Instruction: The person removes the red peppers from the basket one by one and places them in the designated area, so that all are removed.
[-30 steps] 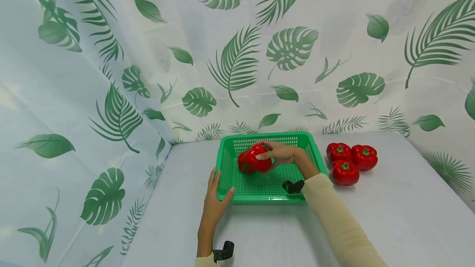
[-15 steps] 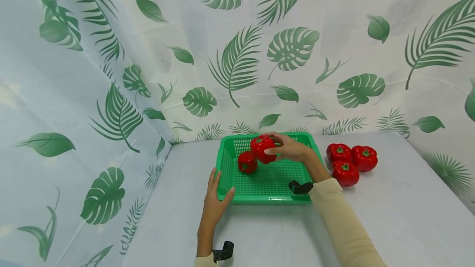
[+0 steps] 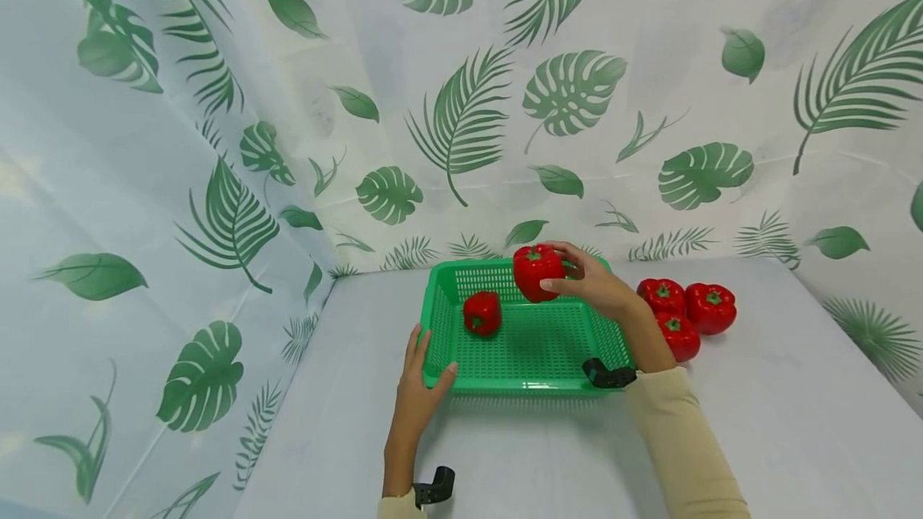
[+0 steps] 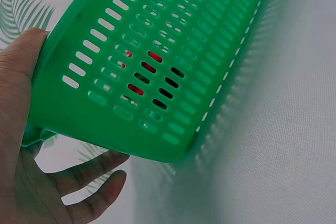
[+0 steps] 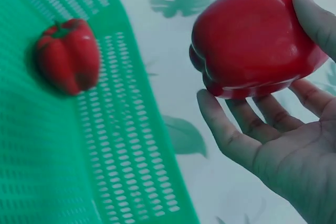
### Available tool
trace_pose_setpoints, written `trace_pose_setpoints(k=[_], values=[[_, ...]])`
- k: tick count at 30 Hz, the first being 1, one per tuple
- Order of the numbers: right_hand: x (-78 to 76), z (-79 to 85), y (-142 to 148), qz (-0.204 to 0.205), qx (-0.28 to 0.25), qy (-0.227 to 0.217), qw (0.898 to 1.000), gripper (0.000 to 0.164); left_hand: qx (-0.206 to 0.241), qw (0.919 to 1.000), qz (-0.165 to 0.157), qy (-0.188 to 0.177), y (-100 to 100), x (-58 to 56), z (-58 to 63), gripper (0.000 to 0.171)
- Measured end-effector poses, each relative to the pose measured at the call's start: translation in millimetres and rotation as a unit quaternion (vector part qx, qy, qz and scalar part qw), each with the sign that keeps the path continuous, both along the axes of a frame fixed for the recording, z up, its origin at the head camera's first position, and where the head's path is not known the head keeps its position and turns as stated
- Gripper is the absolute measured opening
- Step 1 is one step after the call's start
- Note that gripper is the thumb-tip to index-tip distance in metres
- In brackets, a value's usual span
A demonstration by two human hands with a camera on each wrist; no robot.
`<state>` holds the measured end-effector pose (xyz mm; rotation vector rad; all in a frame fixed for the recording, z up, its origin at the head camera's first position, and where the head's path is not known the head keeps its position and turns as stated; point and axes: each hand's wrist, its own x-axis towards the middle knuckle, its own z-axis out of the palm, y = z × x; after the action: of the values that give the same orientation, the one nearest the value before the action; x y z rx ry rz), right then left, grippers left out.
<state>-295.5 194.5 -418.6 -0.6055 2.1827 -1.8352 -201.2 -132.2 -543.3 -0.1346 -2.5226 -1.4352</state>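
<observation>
My right hand [image 3: 600, 288] holds a glossy red bell pepper [image 3: 535, 274] above the back right part of a green plastic basket [image 3: 526, 386]. In the right wrist view the thumb lies on one side of this bell pepper [image 5: 252, 35], and the fingers support it from the other. A second red bell pepper [image 3: 481, 313] lies in the basket's left half, on its side. At the basket's front left corner, my left hand [image 3: 418, 392] rests with spread fingers along the left side and thumb at the front. The left wrist view shows its fingers [image 4: 89, 174] fairly straight beside the slotted wall.
Three more red bell peppers [image 3: 710, 307] stand clustered on the white table [image 3: 779, 399], right of the basket. Behind and to the left hangs a white sheet [image 3: 332, 46] printed with green leaves. My right forearm crosses the basket's right side and overlaps the nearest pepper.
My right hand has lifted the bell pepper up and to the right, away from the one lying in the basket. The left hand and the basket have stayed in place.
</observation>
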Motion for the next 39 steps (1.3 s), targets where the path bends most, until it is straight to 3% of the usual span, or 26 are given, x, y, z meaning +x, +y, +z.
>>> trace_pose_setpoints(k=[6,16,28,39], values=[[15.3,14.3,27.2,-0.072,0.0,0.035,0.997,0.066,0.003,1.0,-0.002,0.001,-0.6,0.4,1.6,0.075],[37.6,28.8,77.1,-0.178,0.064,0.046,0.981,0.073,0.002,1.0,-0.006,-0.001,1.6,0.8,-1.0,0.075],[59.1,13.8,125.8,-0.265,0.129,0.049,0.954,0.082,-0.006,1.0,0.0,-0.001,1.0,2.7,-3.2,0.075],[81.3,-9.1,160.1,-0.367,0.148,0.03,0.918,0.086,-0.007,1.0,-0.001,-0.003,0.5,0.5,2.4,0.075]])
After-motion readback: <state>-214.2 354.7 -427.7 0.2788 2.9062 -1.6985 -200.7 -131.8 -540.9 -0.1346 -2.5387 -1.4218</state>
